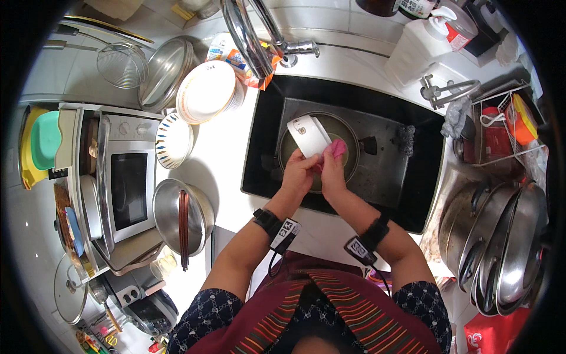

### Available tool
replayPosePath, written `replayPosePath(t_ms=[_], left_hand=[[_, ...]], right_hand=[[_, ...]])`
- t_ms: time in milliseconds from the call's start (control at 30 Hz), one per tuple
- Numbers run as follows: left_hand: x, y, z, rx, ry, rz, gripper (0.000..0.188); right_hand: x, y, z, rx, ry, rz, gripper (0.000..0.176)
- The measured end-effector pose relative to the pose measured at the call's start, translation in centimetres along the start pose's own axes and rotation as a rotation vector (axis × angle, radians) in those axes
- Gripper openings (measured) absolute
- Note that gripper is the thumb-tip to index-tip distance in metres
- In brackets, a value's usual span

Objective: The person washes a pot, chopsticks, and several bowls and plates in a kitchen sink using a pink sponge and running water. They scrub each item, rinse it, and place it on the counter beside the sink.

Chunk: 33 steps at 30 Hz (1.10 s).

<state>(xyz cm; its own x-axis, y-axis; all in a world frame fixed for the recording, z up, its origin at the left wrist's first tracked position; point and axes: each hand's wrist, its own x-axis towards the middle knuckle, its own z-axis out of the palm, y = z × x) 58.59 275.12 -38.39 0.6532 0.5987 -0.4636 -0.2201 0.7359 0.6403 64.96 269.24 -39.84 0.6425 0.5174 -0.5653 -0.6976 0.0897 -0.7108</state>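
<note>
My left hand [299, 173] grips the lower rim of a white bowl [308, 135], which is tilted on its side over the black sink [380, 172]. My right hand [332, 175] holds a pink cloth [337, 149] against the bowl's lower right edge. Both hands nearly meet, and the fingers inside the cloth are partly hidden. Beneath them in the sink sits a round pan [353, 128] with a black handle [368, 145] and cloudy liquid in it. A metal scouring pad [406, 140] lies to the right in the sink.
A chrome faucet [247, 40] rises behind the sink. At the left stand stacked white bowls [207, 92], a patterned bowl [174, 140] and a steel bowl [166, 217] with brown chopsticks [183, 230] across it, beside a microwave [129, 188]. Several metal pans [513, 248] stand at the right.
</note>
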Motion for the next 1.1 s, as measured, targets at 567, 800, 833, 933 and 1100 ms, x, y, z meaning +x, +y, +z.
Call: replayPosePath(t_ms=[567,800,833,933,1100], left_hand=[[1.3,1.4,-6.4,0.298,0.348,-0.412,0.043],[3.9,1.6,-3.7,0.419,0.167,-0.517,0.096],[4.1,1.2,-3.6,0.435,0.218,-0.478,0.093],[4.7,0.2,-3.9,0.528,0.323,-0.417,0.083],[4.4,-0.8,-3.1,1.486,0.258,-0.171,0.073]], right_hand=[[6.6,-1.9,-4.2,-0.073,-0.362,0.200,0.034],[5.3,2.8,-3.8,-0.791,-0.671,-0.219,0.032],[4.8,3.2,-3.9,-0.800,-0.693,-0.187,0.033],[4.0,3.0,-5.1,-1.082,-0.836,-0.233,0.032],[4.8,0.8,-7.1,-1.852,-0.812,-0.709,0.030]])
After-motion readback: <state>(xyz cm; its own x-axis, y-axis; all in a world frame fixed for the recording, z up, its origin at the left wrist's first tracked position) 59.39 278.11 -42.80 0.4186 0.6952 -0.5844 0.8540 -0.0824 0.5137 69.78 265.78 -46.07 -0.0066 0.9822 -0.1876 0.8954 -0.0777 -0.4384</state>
